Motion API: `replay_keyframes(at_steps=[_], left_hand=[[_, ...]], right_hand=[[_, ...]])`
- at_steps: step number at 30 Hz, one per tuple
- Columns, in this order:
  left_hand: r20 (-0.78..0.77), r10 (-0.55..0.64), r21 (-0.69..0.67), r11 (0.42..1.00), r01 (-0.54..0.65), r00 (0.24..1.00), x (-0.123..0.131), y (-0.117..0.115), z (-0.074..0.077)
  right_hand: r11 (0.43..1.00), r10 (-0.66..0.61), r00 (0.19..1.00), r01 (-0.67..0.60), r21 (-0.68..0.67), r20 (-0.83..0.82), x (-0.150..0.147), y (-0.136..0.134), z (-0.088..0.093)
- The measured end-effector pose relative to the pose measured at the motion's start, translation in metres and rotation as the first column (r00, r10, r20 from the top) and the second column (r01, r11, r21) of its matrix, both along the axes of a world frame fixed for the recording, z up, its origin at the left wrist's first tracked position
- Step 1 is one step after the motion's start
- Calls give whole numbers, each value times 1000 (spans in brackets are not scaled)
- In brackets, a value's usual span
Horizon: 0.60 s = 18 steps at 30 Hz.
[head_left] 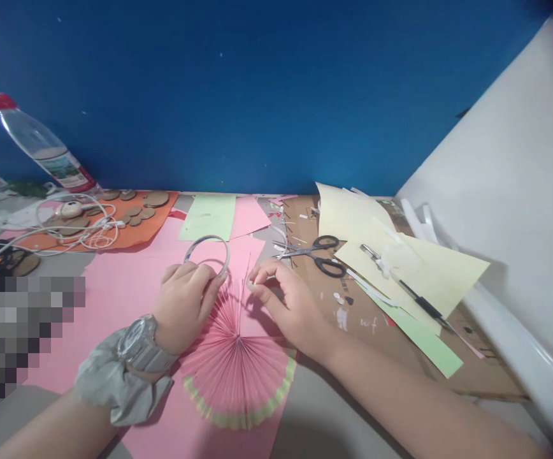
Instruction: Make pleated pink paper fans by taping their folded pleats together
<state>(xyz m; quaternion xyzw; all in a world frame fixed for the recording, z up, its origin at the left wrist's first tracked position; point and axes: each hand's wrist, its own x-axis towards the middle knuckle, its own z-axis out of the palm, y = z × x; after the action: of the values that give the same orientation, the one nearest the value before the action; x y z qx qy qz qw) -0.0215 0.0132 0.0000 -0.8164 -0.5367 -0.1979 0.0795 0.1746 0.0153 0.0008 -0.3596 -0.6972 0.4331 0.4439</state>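
My left hand is closed around the near side of a roll of tape, whose thin ring stands up above the fingers. My right hand faces it a short way off, thumb and forefinger pinched together. Something small and whitish shows at those fingertips, too small to name. Below and between both hands lies a pleated pink paper fan, spread nearly into a circle, with a pale yellow-green rim. Its upper left pleats run partly behind my left hand. Large pink paper lies beneath it.
Black-handled scissors lie open on a cardboard sheet. To the right are cream paper, a black pen and a green strip. Far left, a bottle stands by white cables and orange paper with cardboard discs.
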Motion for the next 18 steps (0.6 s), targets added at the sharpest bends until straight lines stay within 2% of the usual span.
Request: replay_keyframes(at_steps=[3,10,13,15,18], left_hand=[[-23,8,-7,1000,-9,1000,0,-1,1],[73,-58,5,998,58,996,3,-3,-1],[94,-72,-7,997,73,993,1,-2,-3],[134,-88,9,996,87,987,0,-1,-4],[215,-101,69,994,88,971,-3,-1,-7]], right_hand=[[997,28,998,-32,75,53,1,-2,2],[977,36,990,-64,204,138,2,-2,1],[946,46,980,-105,307,196,2,-3,0],[917,3,969,-100,387,245,1,-6,2],[860,-79,901,-155,487,427,-4,-15,12]])
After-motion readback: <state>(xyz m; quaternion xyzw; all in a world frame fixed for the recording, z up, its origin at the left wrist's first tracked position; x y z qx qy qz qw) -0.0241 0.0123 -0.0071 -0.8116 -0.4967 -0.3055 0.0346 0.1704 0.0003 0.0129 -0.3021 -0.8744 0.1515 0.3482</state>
